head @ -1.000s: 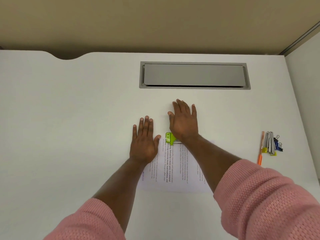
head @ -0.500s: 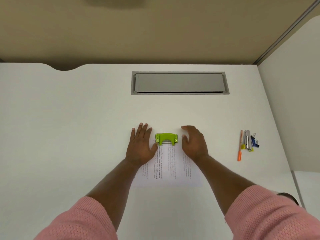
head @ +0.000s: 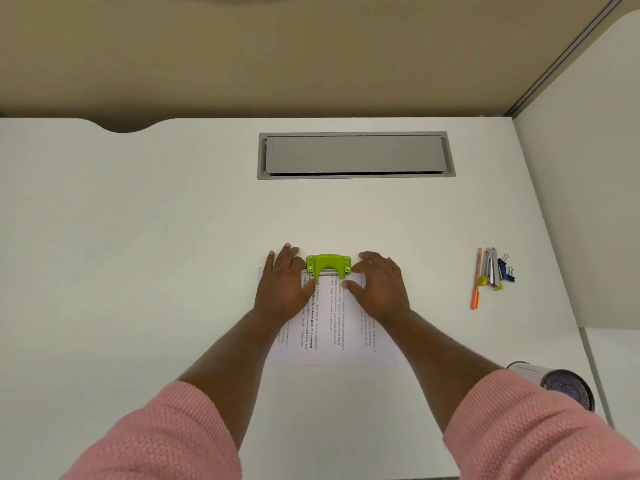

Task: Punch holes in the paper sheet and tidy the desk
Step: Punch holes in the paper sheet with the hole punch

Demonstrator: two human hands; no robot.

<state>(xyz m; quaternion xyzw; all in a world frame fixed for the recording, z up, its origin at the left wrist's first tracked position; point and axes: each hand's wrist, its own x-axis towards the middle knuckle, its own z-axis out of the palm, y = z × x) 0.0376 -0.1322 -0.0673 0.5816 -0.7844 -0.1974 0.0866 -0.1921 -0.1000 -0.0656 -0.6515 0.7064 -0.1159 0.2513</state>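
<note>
A printed paper sheet (head: 329, 327) lies flat on the white desk (head: 138, 254), its text running sideways. A lime-green hole punch (head: 328, 264) sits over the middle of the sheet's far edge. My left hand (head: 284, 287) lies flat on the sheet's far left corner, with its thumb by the punch's left end. My right hand (head: 379, 285) rests on the sheet to the right of the punch. Its fingers are bent and its fingertips touch the punch's right end. Neither hand encloses the punch.
To the right lie an orange pen (head: 476, 278), a silver stapler (head: 491, 268) and blue binder clips (head: 506, 270). A mesh pen cup (head: 561, 386) lies tipped at the near right corner. A grey cable-tray lid (head: 356, 154) is set in the desk's far side. A white partition (head: 588, 168) borders the right.
My right hand has come off the top of the punch and settled at its right end. My left hand stays on the sheet. The view has pulled back, showing the pen cup.
</note>
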